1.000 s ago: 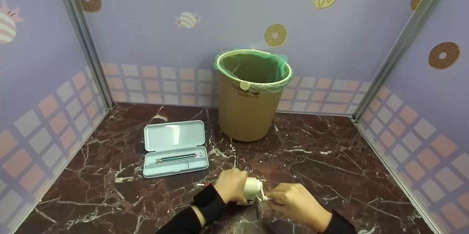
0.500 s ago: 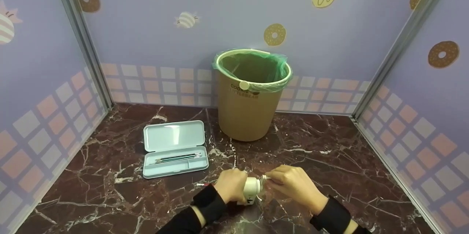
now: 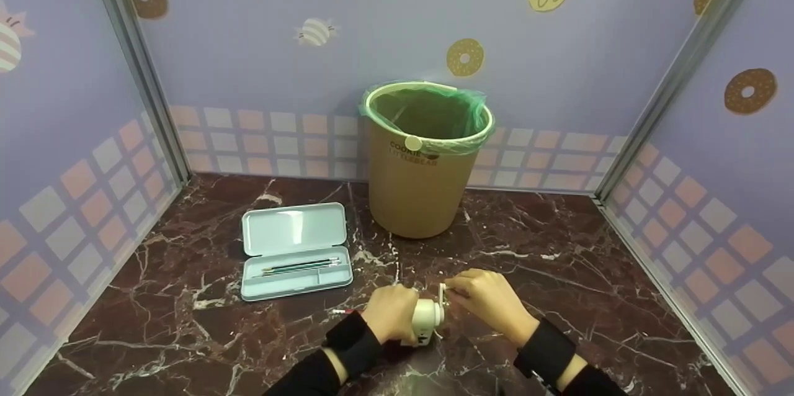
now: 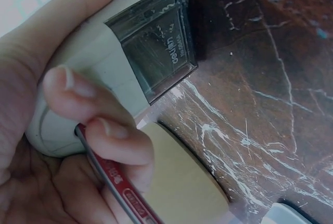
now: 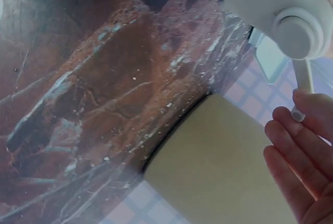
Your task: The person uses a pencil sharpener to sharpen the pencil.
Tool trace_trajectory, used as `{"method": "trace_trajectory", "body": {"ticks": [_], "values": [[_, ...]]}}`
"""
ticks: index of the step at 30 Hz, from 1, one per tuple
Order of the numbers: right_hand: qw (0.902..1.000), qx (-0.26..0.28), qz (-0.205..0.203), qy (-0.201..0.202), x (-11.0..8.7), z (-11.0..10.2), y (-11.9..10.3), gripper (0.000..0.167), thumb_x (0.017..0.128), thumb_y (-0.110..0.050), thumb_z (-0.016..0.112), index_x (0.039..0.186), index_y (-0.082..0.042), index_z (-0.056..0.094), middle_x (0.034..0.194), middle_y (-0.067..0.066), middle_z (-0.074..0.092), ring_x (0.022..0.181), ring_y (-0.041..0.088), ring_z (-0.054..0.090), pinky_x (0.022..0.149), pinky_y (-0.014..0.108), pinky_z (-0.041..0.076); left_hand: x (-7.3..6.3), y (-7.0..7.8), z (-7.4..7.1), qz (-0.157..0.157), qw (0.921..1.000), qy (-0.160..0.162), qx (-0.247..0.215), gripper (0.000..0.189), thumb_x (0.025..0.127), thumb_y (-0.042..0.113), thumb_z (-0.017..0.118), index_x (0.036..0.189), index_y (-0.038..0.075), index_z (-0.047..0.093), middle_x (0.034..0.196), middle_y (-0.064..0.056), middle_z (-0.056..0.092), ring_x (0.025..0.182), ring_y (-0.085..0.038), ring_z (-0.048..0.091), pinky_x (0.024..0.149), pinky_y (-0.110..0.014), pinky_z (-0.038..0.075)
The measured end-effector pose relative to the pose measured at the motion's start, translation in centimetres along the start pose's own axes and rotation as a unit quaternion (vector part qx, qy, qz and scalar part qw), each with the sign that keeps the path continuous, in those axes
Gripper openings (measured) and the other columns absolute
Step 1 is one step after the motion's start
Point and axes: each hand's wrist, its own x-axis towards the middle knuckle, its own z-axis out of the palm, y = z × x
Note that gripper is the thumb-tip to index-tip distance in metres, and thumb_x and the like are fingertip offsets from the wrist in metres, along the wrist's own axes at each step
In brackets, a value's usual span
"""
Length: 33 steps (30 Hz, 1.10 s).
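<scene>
My left hand (image 3: 389, 314) grips a white crank pencil sharpener (image 3: 425, 318) lying low over the tabletop. A red and dark pencil (image 4: 117, 179) sticks out of the sharpener's end, and fingertips of that same hand rest against it in the left wrist view. The sharpener's clear shavings drawer (image 4: 158, 47) faces sideways there. On the other end, my right hand (image 3: 487, 300) pinches the knob of the white crank handle (image 5: 303, 75) between thumb and fingers. The crank points up in the head view. The pencil's tip is hidden inside the sharpener.
A light blue pencil case (image 3: 294, 228) lies open at the left with several pencils (image 3: 301, 267) inside. Behind the hands stands a tan waste bin (image 3: 419, 197) with a green liner. Patterned walls (image 3: 260, 54) enclose the marble-look tabletop (image 3: 558, 278), which has small crumbs on it.
My right hand has swung the crank from its low position up and away to the top. The left hand and sharpener have stayed nearly still.
</scene>
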Motion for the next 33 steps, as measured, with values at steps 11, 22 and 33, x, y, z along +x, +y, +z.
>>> {"method": "trace_trajectory", "body": {"ticks": [11,22,33], "values": [[0.9975,0.014,0.021,-0.067,0.0,1.7,0.6,0.010,0.082,-0.013,0.083,0.091,-0.015,0.081,0.084,-0.003,0.078,0.074,0.016,0.074,0.066,0.033,0.059,0.1,0.1,0.1,0.000,1.0000,0.001,-0.001,0.051,0.048,0.038,0.098,0.082,0.011,0.070,0.076,-0.003,0.072,0.066,-0.020,0.067,0.058,-0.033,0.056],[0.9904,0.057,0.027,-0.123,-0.7,2.6,0.6,0.008,0.081,-0.008,0.081,0.086,-0.014,0.079,0.081,-0.002,0.077,0.070,0.014,0.072,0.060,0.030,0.056,0.1,0.0,0.2,0.009,0.9997,0.011,0.019,0.052,0.049,0.039,0.098,0.084,0.012,0.071,0.078,-0.003,0.073,0.068,-0.020,0.069,0.059,-0.033,0.057],[0.9888,0.067,0.018,-0.133,-1.7,3.3,0.0,0.021,0.078,-0.013,0.083,0.067,-0.016,0.065,0.066,-0.005,0.071,0.055,0.006,0.058,0.050,0.025,0.044,0.0,-0.1,0.3,0.005,0.9998,0.013,0.012,0.053,0.048,0.038,0.099,0.084,0.011,0.071,0.078,-0.004,0.073,0.067,-0.021,0.069,0.058,-0.033,0.056]]}}
